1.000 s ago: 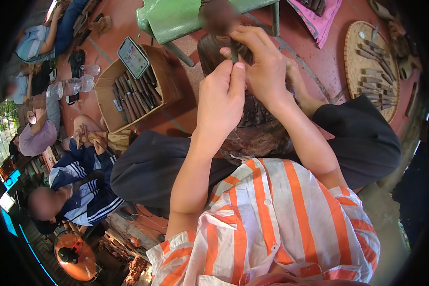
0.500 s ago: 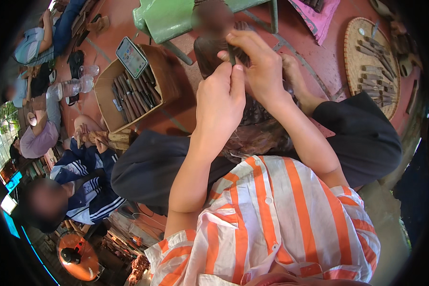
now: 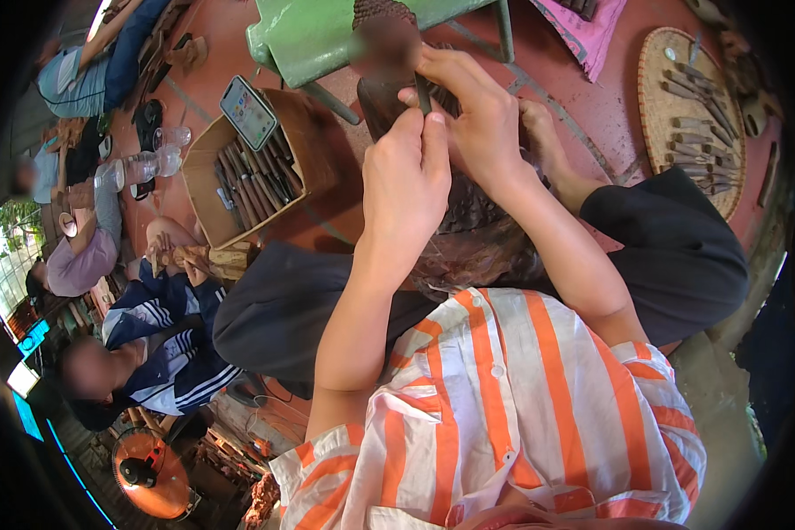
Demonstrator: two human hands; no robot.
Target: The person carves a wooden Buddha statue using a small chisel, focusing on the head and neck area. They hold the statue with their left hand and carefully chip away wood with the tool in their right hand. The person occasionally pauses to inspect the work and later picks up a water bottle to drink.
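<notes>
left hand (image 3: 406,181) and right hand (image 3: 481,115) both pinching thin dark carving tool (image 3: 422,93) over dark carved wood block (image 3: 468,221) on lap. tool likely stiff, light, sharp-tipped: hold by shaft. block looks heavy, rigid.

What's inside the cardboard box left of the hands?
The cardboard box holds a row of dark wood-handled tools. A phone rests across its top edge, hiding whatever lies beneath it. The box bottom is covered.
</notes>
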